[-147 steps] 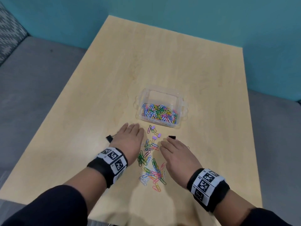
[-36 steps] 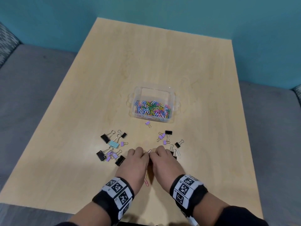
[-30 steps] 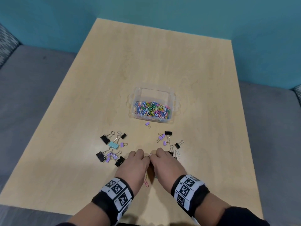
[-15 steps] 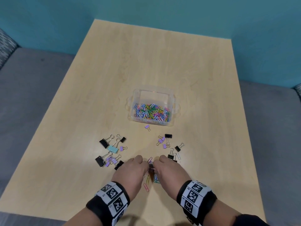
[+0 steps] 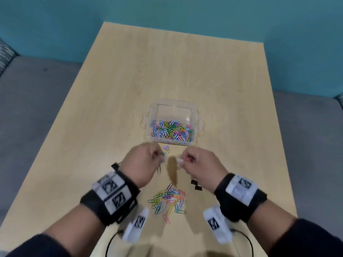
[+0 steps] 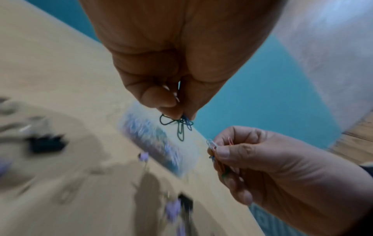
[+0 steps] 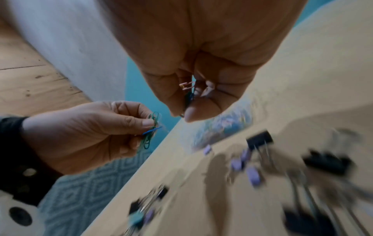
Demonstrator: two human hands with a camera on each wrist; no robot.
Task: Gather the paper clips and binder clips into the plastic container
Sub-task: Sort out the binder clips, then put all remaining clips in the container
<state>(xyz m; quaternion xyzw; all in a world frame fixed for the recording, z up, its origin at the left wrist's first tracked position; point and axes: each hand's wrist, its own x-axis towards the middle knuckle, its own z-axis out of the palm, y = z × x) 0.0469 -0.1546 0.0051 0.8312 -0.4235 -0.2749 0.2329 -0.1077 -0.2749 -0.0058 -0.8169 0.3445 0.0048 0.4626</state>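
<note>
The clear plastic container (image 5: 195, 115) sits mid-table with many coloured paper clips in it. Both hands are raised just short of its near wall. My left hand (image 5: 143, 162) pinches a few green and blue paper clips (image 6: 177, 124). My right hand (image 5: 196, 163) pinches a small bunch of pink, white and green paper clips (image 6: 214, 150). A loose pile of coloured paper clips (image 5: 168, 200) lies on the table below the wrists. A purple binder clip (image 5: 167, 148) lies by the container's near wall. Black binder clips (image 5: 196, 184) lie by the right wrist, another black binder clip (image 5: 114, 166) by the left hand.
The wooden table (image 5: 167, 67) runs back to a teal wall. Grey upholstered seating (image 5: 33, 101) flanks it on both sides. More black and purple binder clips (image 7: 252, 164) show, blurred, in the right wrist view. A dark cable (image 5: 111, 243) loops at the near edge.
Both hands have lifted off the table and moved toward the container, each with paper clips pinched. The pile they covered is now exposed.
</note>
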